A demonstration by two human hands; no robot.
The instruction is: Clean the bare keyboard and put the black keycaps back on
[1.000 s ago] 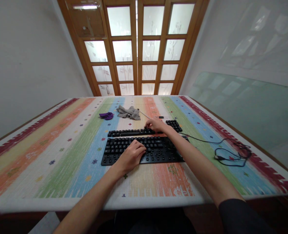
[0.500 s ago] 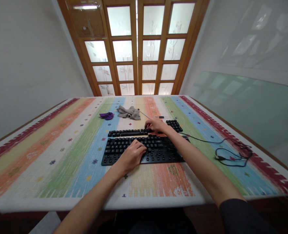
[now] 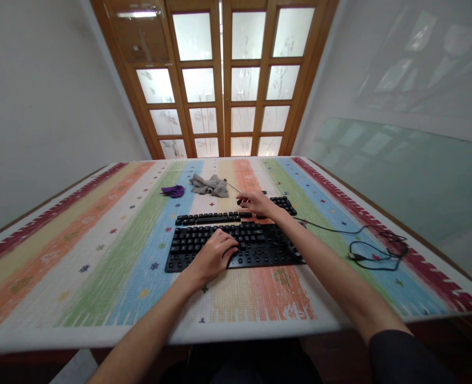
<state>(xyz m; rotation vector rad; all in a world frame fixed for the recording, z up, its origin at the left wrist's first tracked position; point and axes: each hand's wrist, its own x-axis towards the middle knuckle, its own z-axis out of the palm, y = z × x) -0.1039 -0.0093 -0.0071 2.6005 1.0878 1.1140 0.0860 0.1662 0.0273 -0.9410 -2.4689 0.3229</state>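
A black keyboard [image 3: 276,248] lies on the striped tablecloth, with keycaps on its left part and bare switches toward the lower right. My left hand [image 3: 217,250] rests on it with fingers curled together by the bare switches; what they pinch is hidden. Beyond the keyboard, a row of loose black keycaps [image 3: 207,218] is laid out. My right hand [image 3: 255,204] hovers over the row's right end, closed on a small black piece that looks like a keycap [image 3: 239,202]. A thin rod [image 3: 232,186] runs from behind these fingers toward the cloth; whether they touch it I cannot tell.
A grey cloth [image 3: 209,185] and a purple item [image 3: 173,191] lie at the back. More loose keycaps [image 3: 284,204] are grouped beyond my right wrist. A black cable [image 3: 380,258] coils on the right. Wooden doors [image 3: 222,80] stand past the table.
My right hand has risen slightly off the row of keycaps, and the black piece shows more clearly in its fingers. The left hand stays put. The whole view has shifted a little.
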